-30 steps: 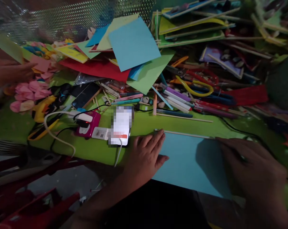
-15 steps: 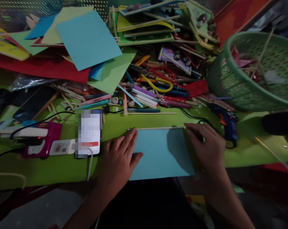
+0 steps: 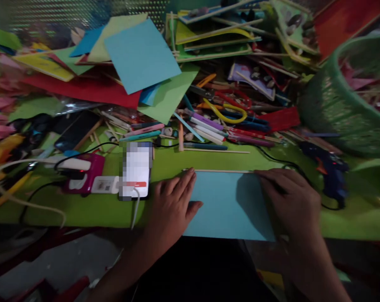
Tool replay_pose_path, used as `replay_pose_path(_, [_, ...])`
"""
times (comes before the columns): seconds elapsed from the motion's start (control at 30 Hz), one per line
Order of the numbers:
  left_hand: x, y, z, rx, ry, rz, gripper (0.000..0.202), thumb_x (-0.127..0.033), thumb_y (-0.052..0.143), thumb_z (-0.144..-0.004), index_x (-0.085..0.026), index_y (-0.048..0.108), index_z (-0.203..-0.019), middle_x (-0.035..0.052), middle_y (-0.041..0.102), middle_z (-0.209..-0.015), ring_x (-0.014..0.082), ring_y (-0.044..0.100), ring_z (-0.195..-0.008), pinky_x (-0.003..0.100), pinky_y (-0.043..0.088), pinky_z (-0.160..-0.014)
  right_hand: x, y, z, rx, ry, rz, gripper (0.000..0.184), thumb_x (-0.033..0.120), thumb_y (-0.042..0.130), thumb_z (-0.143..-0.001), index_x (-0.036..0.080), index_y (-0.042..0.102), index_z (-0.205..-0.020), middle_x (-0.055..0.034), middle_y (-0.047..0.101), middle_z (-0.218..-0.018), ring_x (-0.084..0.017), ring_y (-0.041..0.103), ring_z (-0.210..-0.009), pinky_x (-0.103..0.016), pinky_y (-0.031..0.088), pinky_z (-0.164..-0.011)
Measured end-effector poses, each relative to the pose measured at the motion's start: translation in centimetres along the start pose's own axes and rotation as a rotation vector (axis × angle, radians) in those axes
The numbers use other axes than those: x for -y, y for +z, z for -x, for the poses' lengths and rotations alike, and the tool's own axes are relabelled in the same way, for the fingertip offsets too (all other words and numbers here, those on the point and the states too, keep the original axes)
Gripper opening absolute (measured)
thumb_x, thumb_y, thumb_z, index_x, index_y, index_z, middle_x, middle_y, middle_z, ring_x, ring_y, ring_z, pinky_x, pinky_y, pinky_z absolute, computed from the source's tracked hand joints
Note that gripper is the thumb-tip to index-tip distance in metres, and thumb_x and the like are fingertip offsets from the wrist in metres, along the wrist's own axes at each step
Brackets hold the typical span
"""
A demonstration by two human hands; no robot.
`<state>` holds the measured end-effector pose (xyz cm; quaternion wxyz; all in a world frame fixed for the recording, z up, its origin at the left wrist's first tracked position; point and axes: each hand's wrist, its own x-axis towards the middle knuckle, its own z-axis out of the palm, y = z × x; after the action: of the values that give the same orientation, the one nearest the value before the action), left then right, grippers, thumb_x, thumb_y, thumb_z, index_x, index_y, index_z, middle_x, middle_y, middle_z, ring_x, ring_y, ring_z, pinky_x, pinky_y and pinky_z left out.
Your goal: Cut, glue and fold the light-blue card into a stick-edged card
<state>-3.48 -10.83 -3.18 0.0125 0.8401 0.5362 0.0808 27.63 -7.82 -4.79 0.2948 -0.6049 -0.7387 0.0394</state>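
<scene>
A phone [image 3: 141, 172] glows beside a magenta power strip's white plug [image 3: 106, 184] as a left hand [image 3: 174, 203] lies flat, fingers together, thumb apart, on a blue sheet [image 3: 221, 205] at the green table's [image 3: 208, 160] near edge. A thin stick [image 3: 224, 170] lines its far side — right hand [image 3: 295, 195] at the corner, fingers curled, whether pinching the stick one cannot tell — near a glue gun [image 3: 334, 180].

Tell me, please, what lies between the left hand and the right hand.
The head view shows a stretch of blue paper between the left hand and the right hand, with a thin stick along its far edge.
</scene>
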Motion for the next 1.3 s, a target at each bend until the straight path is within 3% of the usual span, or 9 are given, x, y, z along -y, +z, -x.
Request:
replay_pose_path(0.17, [0.0, -0.1, 0.1, 0.022, -0.009, -0.006, 0.06, -0.051, 0.053, -0.106, -0.02, 0.05, -0.157, -0.0007, 0.046, -0.166, 0.027, 0.056, -0.127, 0.045, 0.047, -0.097, -0.4, 0.0, 0.1, -0.002, -0.026, 0.04, 0.018, 0.03, 0.066, -0.098, 0.026, 0.081, -0.107, -0.0064, 0.078, -0.097, -0.027, 0.074, -0.089, -0.041, 0.059, -0.08])
replay_pose_path(0.4, [0.0, -0.2, 0.1, 0.0, 0.006, 0.004, 0.06, -0.053, 0.047, -0.108, -0.017, 0.05, -0.156, -0.0013, 0.043, -0.168, 0.0259, 0.055, -0.126, 0.043, 0.048, -0.094, 0.2, 0.0, -0.2, 0.065, 0.053, 0.038, 0.024, 0.039, 0.059, -0.101, 0.028, 0.079, -0.108, -0.0105, 0.075, -0.1, -0.035, 0.071, -0.092, -0.051, 0.056, -0.083])
replay_pose_path(0.6, [0.1, 0.0, 0.3, -0.008, 0.01, 0.017, 0.059, -0.052, 0.047, -0.108, -0.018, 0.049, -0.156, -0.0021, 0.039, -0.17, 0.0265, 0.056, -0.127, 0.044, 0.047, -0.095, 0.0, 0.0, -1.0, 0.118, 0.009, 0.114, 0.029, 0.043, 0.057, -0.1, 0.023, 0.078, -0.098, -0.0113, 0.074, -0.096, -0.032, 0.071, -0.089, -0.043, 0.052, -0.07])
replay_pose_path(0.8, [0.2, 0.0, 0.5, -0.048, 0.031, 0.08, 0.047, -0.047, 0.061, -0.103, -0.03, 0.06, -0.147, -0.0031, 0.047, -0.165, 0.0269, 0.059, -0.127, 0.046, 0.047, -0.096, 0.6, 0.4, -2.6, 0.14, 0.019, 0.208, 0.025, 0.04, 0.056, -0.101, 0.024, 0.075, -0.1, -0.0086, 0.073, -0.101, -0.026, 0.069, -0.084, -0.035, 0.045, -0.065])
replay_pose_path(0.97, [0.6, 0.1, 0.5, -0.126, 0.094, 0.171, 0.04, -0.041, 0.062, -0.103, -0.028, 0.065, -0.141, 0.0018, 0.057, -0.157, 0.0291, 0.058, -0.134, 0.049, 0.042, -0.106, 1.1, -1.8, -2.6, -0.054, 0.088, 0.142, 0.022, 0.036, 0.061, -0.1, 0.026, 0.075, -0.114, -0.0065, 0.071, -0.103, -0.021, 0.065, -0.078, -0.036, 0.052, -0.077])
replay_pose_path(1.07, [1.1, 0.3, 0.7, -0.192, 0.139, 0.257, 0.034, -0.035, 0.055, -0.107, -0.026, 0.067, -0.137, 0.0042, 0.063, -0.151, 0.0298, 0.06, -0.135, 0.051, 0.039, -0.109, -0.1, -4.6, -1.5, -0.336, 0.234, 0.145, 0.018, 0.033, 0.069, -0.093, 0.022, 0.076, -0.105, -0.0071, 0.07, -0.096, -0.022, 0.064, -0.08, -0.038, 0.054, -0.081])
replay_pose_path(1.17, [1.6, 0.6, 0.9, -0.256, 0.173, 0.323, 0.031, -0.031, 0.052, -0.108, -0.024, 0.068, -0.134, 0.0068, 0.069, -0.144, 0.0294, 0.064, -0.131, 0.051, 0.038, -0.11, -2.9, -6.7, 0.0, -0.557, 0.438, 0.175, 0.023, 0.032, 0.073, -0.081, 0.019, 0.076, -0.1, -0.0082, 0.067, -0.101, -0.02, 0.061, -0.075, -0.038, 0.055, -0.076])
replay_pose_path(1.23, [1.7, 0.7, 1.0, -0.271, 0.196, 0.344, 0.029, -0.029, 0.054, -0.107, -0.023, 0.069, -0.132, 0.0072, 0.072, -0.14, 0.0289, 0.067, -0.127, 0.051, 0.039, -0.109, -5.1, -7.2, 0.9, -0.538, 0.572, 0.128, 0.031, 0.037, 0.074, -0.079, 0.02, 0.074, -0.104, -0.0079, 0.067, -0.106, -0.02, 0.061, -0.079, -0.04, 0.054, -0.08])
replay_pose_path(1.3, [1.7, 0.8, 1.0, -0.276, 0.204, 0.348, 0.027, -0.028, 0.056, -0.107, -0.023, 0.07, -0.129, 0.0066, 0.073, -0.137, 0.0285, 0.068, -0.125, 0.05, 0.041, -0.109, -7.0, -6.9, 1.4, -0.43, 0.66, -0.022, 0.039, 0.048, 0.074, -0.08, 0.02, 0.069, -0.108, -0.0064, 0.068, -0.099, -0.021, 0.062, -0.08, -0.04, 0.053, -0.08])
